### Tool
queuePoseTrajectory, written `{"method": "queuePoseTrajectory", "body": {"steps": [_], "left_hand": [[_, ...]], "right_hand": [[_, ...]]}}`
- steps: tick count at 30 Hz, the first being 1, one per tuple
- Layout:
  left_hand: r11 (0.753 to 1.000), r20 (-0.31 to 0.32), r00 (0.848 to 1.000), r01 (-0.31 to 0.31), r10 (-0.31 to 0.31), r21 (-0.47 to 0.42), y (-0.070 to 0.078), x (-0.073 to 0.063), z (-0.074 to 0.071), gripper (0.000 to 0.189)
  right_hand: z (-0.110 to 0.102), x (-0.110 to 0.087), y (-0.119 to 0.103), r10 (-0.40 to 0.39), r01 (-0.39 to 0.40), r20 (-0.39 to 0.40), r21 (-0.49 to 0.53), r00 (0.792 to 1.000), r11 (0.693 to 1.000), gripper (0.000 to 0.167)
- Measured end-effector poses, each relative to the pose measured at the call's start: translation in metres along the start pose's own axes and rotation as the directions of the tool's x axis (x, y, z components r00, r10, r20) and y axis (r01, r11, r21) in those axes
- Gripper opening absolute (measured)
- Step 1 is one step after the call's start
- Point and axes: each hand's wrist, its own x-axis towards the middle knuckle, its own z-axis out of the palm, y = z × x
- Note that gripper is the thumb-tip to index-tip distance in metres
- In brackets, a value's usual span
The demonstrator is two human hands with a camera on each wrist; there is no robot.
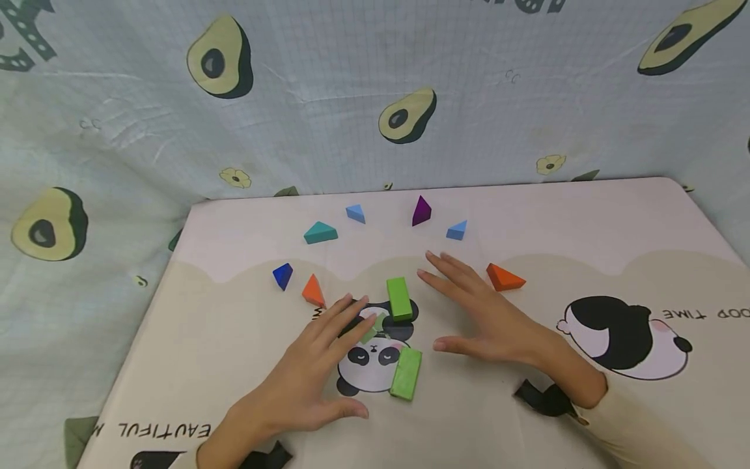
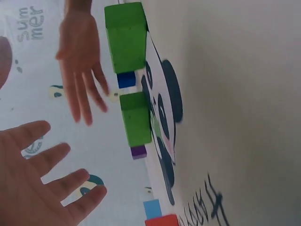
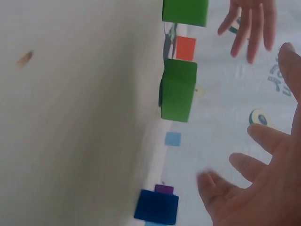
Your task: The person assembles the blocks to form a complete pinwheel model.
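Note:
Two green rectangular blocks lie on the panda print of the tablecloth, between the two hands. The farther green block (image 1: 400, 299) covers part of the panda's ear, while the nearer green block (image 1: 405, 373) sits at its side. My left hand (image 1: 316, 368) is spread just left of them, holding nothing. To their right, my right hand (image 1: 489, 319) is spread with thumb and fingers apart, also holding nothing. In the left wrist view both green blocks (image 2: 126, 37) stand apart from the left hand (image 2: 42, 179). The right wrist view shows the right hand (image 3: 268, 174) beside a green block (image 3: 178, 90).
Small coloured blocks form an arc beyond the hands: dark blue (image 1: 282, 276), orange (image 1: 314, 291), teal (image 1: 320, 233), light blue (image 1: 355, 213), purple (image 1: 421, 212), another light blue (image 1: 456, 230) and another orange (image 1: 505, 278). An avocado-print cloth (image 1: 316, 143) hangs behind the table (image 1: 615, 221).

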Motion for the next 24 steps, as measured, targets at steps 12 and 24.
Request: {"method": "queuePoseTrajectory", "body": {"steps": [12, 24], "left_hand": [[0.989, 0.091, 0.99, -0.1, 0.11, -0.107, 0.0, 0.011, 0.032, 0.073], [0.971, 0.079, 0.991, -0.091, 0.111, -0.22, -0.003, 0.018, 0.048, 0.067]], "right_hand": [[0.03, 0.025, 0.009, -0.001, 0.003, -0.007, 0.239, 1.0, 0.971, 0.065], [0.04, 0.035, 0.013, 0.031, -0.022, -0.028, 0.283, 0.999, 0.959, 0.058]]}}
